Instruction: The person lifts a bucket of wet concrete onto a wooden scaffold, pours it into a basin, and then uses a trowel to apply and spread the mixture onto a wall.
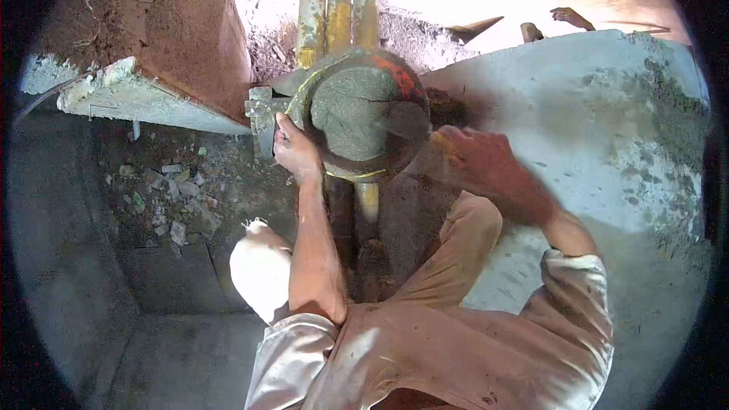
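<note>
Two sleeves (295,349), three pipes (339,4); left hand (297,150) grips one pan (399,76), right hand (486,167) clenched (blurred).

Left of the upright pipes (339,11) are a brown wall (175,23) and scattered rubble (176,190); right, a pale ledge (585,129).

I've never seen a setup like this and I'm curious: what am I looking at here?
There's no machine: one picture, from a camera on a person's head, looking down past their own arms. The left hand holds the rim of a round pan containing wet, grey mortar-like mix. The right hand, blurred, is by the opposite side; whether it grips a tool is unclear. Three stained pipes show beyond the pan, and rubble lies on the ground to the left.
</note>
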Demonstrator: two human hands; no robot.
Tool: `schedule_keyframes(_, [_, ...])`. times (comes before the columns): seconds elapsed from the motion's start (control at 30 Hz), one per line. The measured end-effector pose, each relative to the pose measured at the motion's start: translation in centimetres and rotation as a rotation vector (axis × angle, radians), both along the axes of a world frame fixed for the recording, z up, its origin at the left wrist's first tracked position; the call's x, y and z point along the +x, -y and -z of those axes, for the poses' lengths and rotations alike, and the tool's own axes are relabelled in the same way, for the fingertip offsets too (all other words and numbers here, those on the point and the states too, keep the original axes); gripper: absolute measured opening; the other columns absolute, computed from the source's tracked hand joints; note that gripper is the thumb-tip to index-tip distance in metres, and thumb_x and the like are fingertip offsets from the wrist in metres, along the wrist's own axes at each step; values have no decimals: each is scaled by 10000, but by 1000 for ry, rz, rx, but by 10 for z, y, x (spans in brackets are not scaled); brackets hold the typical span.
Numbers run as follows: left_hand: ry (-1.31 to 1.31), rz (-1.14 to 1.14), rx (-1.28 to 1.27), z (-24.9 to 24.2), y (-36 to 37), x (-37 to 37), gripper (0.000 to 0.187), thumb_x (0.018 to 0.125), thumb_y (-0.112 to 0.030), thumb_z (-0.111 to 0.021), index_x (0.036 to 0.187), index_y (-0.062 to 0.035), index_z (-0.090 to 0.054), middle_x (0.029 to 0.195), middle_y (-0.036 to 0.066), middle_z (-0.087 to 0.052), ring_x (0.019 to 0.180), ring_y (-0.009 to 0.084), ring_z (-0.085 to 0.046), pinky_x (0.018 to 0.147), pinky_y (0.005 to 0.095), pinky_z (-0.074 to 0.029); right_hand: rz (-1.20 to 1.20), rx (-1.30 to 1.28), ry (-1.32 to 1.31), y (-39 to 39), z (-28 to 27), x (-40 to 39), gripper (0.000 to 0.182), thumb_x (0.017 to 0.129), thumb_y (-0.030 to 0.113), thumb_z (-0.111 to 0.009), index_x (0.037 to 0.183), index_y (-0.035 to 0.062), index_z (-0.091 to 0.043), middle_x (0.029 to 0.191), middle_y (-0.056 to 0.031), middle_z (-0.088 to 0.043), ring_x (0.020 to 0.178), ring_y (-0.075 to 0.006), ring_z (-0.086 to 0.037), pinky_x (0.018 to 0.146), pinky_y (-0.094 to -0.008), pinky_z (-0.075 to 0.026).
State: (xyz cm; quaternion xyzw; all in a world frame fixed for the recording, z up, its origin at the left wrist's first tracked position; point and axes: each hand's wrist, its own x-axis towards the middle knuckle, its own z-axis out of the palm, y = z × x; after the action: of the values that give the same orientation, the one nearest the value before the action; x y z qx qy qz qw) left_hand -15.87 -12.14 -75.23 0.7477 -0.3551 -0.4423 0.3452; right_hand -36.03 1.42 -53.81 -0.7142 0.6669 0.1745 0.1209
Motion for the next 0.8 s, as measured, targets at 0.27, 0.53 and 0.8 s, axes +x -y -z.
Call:
schedule_keyframes(0.27, [30,-12,-28,2,-1,-3,668,917,-535,-456,822,97,-650,777,306,-628,751,450,-596,736,504,-424,202,182,-22,21,88,3,306,810,275,-591,1004,38,-589,848,-151,-613,796,-322,-656,657,-438,-528])
schedule_keyframes(0.53, [73,7,-39,10,-2,-3,684,920,-559,-453,934,90,-671,883,304,-647,828,449,-605,771,491,-435,191,332,802,11,130,-10,288,817,289,-633,980,57,-584,892,-129,-607,759,-285,-631,599,-398,-508])
schedule_keyframes(0.8, [-268,116,87,22,10,38,610,910,-571,-489,840,17,-635,795,121,-645,709,265,-601,679,371,-485,810,24,842,-47,123,8,481,797,484,-687,889,37,-536,723,-141,-584,600,-255,-586,592,-382,-468])
